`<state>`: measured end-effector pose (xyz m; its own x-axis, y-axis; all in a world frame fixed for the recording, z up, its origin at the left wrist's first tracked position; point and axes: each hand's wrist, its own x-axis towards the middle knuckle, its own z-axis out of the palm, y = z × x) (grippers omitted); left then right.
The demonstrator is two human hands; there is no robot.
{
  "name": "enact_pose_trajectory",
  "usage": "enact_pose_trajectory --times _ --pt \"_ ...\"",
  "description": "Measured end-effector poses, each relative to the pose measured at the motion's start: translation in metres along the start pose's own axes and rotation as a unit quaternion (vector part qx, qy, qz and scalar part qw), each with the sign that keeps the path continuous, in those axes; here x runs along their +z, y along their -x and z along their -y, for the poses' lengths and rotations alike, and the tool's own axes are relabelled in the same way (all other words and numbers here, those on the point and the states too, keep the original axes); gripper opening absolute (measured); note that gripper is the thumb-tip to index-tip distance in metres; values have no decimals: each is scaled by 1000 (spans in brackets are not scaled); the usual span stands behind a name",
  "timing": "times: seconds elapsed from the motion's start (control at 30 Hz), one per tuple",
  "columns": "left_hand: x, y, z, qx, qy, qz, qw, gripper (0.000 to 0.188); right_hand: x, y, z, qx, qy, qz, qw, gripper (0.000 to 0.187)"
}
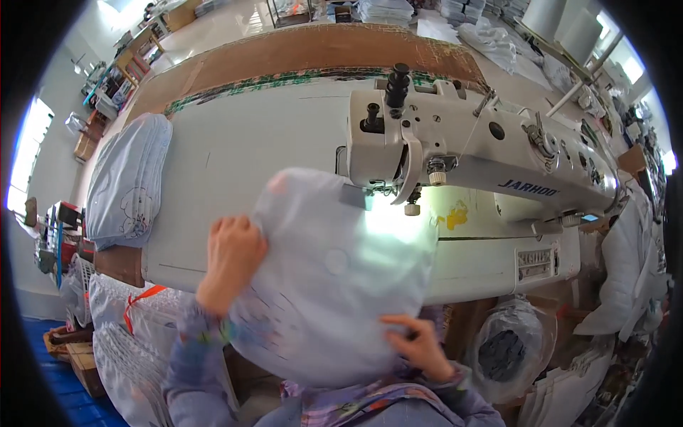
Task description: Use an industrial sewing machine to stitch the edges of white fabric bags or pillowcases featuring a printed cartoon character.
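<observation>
A pale, rounded fabric piece point(320, 277) lies across the front of the sewing machine table, with faint print at its lower left. Its upper right part is under the lit needle area of a white industrial sewing machine point(455, 142). My left hand point(231, 260) is closed on the left edge of the fabric, knuckles up. Near the lower right edge, my right hand point(420, 345) has its fingers bent and pressed on the cloth, pinching it. The fabric's near side hangs over the table edge toward my lap.
A stack of pale printed fabric pieces point(131, 181) rests at the table's left end. Below it hang white bundles point(128, 356) with a red tie. A clear plastic bag point(509, 349) with dark contents stands at lower right, and white cloth point(622, 263) drapes beside the machine.
</observation>
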<state>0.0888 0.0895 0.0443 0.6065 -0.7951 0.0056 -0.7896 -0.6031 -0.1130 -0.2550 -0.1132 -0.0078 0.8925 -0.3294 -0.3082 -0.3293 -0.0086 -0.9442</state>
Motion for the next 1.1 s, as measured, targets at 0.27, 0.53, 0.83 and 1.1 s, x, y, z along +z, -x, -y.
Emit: enact_pose_trajectory --times 0.27,0.53,0.83,1.1 --pt "-11 -66 -100 199 313 -145 917 41 -39 37 24 16 5 -39 999 46" --pt "11 -84 -96 189 308 -126 924 38 -29 44 19 25 -13 -63 998 38" --pt "14 -100 -94 199 308 -154 918 41 -41 41 25 -9 -45 -46 998 41" --pt "2 -92 -95 182 289 -161 926 45 -72 55 -13 -63 -140 -216 964 37"
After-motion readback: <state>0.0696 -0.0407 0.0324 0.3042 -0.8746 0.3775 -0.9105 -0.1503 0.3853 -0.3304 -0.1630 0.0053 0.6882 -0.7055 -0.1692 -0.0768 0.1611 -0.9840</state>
